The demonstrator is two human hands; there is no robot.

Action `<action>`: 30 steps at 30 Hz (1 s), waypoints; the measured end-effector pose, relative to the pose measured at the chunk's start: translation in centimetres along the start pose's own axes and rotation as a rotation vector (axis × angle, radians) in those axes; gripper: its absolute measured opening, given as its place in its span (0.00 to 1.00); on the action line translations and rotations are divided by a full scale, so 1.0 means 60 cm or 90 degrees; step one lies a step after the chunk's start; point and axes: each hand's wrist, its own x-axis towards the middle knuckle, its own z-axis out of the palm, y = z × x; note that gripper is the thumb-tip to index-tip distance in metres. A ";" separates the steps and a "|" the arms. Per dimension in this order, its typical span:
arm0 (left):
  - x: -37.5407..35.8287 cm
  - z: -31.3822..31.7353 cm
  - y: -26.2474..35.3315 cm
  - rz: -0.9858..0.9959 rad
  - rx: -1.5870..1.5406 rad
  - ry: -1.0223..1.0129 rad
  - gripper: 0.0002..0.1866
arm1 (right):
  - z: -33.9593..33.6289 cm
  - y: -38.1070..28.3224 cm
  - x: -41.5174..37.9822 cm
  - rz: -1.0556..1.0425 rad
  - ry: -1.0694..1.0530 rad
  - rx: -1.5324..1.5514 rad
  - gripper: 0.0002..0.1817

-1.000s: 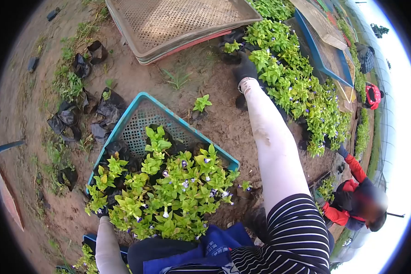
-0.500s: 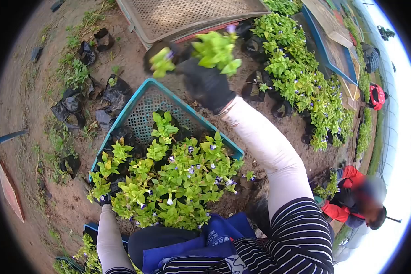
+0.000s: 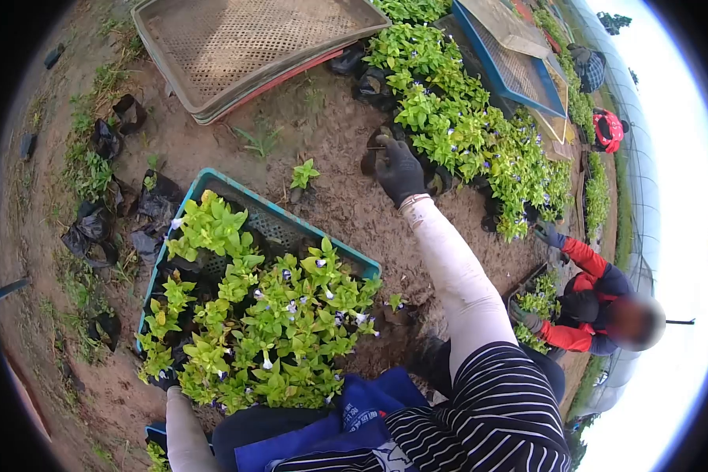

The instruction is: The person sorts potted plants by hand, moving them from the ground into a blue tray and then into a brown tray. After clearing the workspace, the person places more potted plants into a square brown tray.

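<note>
Half-hiding the left hand (image 3: 165,379): leafy plants (image 3: 252,334).

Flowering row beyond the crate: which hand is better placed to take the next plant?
Likely the right hand: it reaches right to the edge of the flowering row. The left hand is at the opposite side of the teal crate, with the crate between it and the row.

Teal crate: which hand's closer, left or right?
Left. The left hand is at the near left end of the teal crate, partly hidden by leaves; the right hand is beyond it, beside the row of flowering plants.
</note>
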 end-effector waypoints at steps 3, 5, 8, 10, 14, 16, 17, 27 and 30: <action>0.003 -0.007 0.007 0.001 0.003 0.006 0.21 | -0.003 0.045 0.023 0.156 -0.116 -0.166 0.29; 0.001 -0.009 0.009 0.003 0.007 0.004 0.21 | 0.012 0.050 0.040 0.150 -0.136 -0.189 0.30; 0.003 -0.013 0.006 0.001 0.012 0.003 0.21 | 0.083 0.088 0.079 0.176 -0.136 -0.123 0.20; -0.001 -0.011 0.003 0.000 0.017 -0.003 0.21 | 0.086 0.026 0.094 0.119 -0.082 -0.007 0.17; 0.005 -0.015 0.009 0.008 0.021 -0.005 0.21 | 0.068 -0.049 0.089 -0.072 0.004 0.339 0.19; 0.006 -0.016 0.010 0.005 0.017 -0.006 0.22 | 0.080 0.001 0.096 -0.098 0.122 0.234 0.24; 0.004 -0.016 0.009 0.001 0.018 -0.007 0.22 | 0.076 0.045 0.090 0.133 0.125 0.270 0.24; -0.015 -0.003 -0.006 -0.003 0.002 -0.017 0.22 | 0.102 0.222 0.113 0.257 -0.056 -0.022 0.17; -0.030 0.001 -0.005 -0.015 -0.004 -0.032 0.22 | 0.103 0.165 0.096 0.330 -0.076 0.550 0.11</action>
